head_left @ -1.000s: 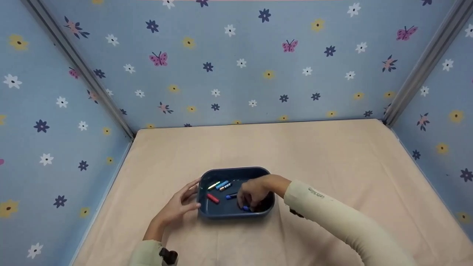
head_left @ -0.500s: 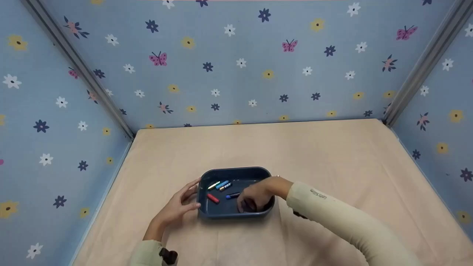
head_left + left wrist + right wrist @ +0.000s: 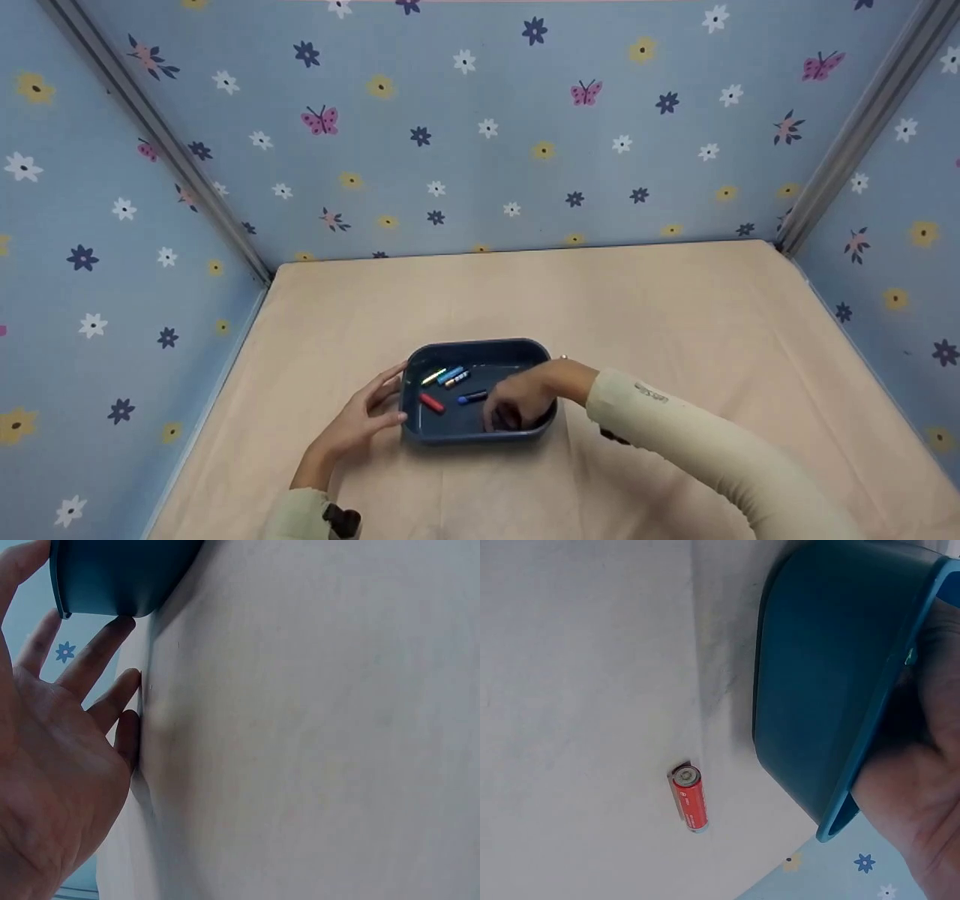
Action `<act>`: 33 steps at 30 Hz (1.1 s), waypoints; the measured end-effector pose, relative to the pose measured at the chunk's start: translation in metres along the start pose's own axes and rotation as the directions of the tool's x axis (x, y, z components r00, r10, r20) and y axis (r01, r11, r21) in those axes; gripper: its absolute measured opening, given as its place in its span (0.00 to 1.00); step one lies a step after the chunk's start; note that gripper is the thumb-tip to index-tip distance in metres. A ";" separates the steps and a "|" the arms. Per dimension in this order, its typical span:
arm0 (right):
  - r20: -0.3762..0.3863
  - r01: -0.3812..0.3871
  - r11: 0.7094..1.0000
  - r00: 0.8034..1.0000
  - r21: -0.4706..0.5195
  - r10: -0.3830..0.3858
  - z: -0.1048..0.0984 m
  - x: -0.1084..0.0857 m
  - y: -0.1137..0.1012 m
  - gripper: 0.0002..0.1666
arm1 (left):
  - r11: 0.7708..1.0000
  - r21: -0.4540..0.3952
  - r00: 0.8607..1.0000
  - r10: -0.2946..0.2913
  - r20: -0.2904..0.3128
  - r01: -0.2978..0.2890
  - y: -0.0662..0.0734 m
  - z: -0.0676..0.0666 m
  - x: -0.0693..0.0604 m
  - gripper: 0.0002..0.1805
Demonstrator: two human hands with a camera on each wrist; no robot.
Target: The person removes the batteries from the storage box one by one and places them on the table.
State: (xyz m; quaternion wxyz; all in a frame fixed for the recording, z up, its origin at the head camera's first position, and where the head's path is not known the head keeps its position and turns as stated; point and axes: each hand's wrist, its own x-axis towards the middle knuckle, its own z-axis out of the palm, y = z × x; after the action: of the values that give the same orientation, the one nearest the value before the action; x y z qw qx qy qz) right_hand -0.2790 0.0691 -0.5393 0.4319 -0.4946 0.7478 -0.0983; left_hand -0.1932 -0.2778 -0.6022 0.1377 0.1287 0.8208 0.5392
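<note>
A peach cloth covers the desk, hemmed in by pale blue flowered walls. The left hand has its fingers spread and loosely extended, touching the left end of a blue tray. The right hand reaches inside it, fingers bent downward; whether they grip anything is hidden. Just beside those fingers lies a blue-ended cylinder; a red cylinder lies farther left, near the left hand. Outside the tray, a red battery rests on the cloth.
</note>
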 end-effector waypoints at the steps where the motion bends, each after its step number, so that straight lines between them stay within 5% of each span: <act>1: -0.003 0.002 1.000 1.000 -0.006 -0.002 0.001 0.000 0.000 0.38 | 1.000 0.001 1.000 -0.001 -0.001 0.001 0.000 0.000 0.000 0.47; 13: -0.011 0.068 0.996 0.998 -0.061 -0.069 0.003 0.001 -0.002 0.34 | 1.000 0.019 1.000 -0.004 -0.002 0.004 -0.001 -0.001 0.000 0.47; 22: -0.023 -0.007 0.999 1.000 -0.043 0.006 -0.004 -0.005 -0.005 0.33 | 1.000 0.016 1.000 0.008 0.000 -0.008 -0.002 0.000 0.000 0.47; 33: -0.131 -0.122 0.992 0.983 0.037 0.126 -0.023 -0.024 -0.010 0.32 | 0.999 0.025 0.999 -0.031 -0.015 0.031 0.001 0.000 0.000 0.47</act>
State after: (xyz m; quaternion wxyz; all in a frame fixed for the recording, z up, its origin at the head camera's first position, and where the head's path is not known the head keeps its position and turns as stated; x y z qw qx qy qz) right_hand -0.2865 0.0771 -0.5064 0.3935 -0.4332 0.8027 -0.1147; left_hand -0.1929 -0.2772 -0.6011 0.1383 0.1135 0.8306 0.5274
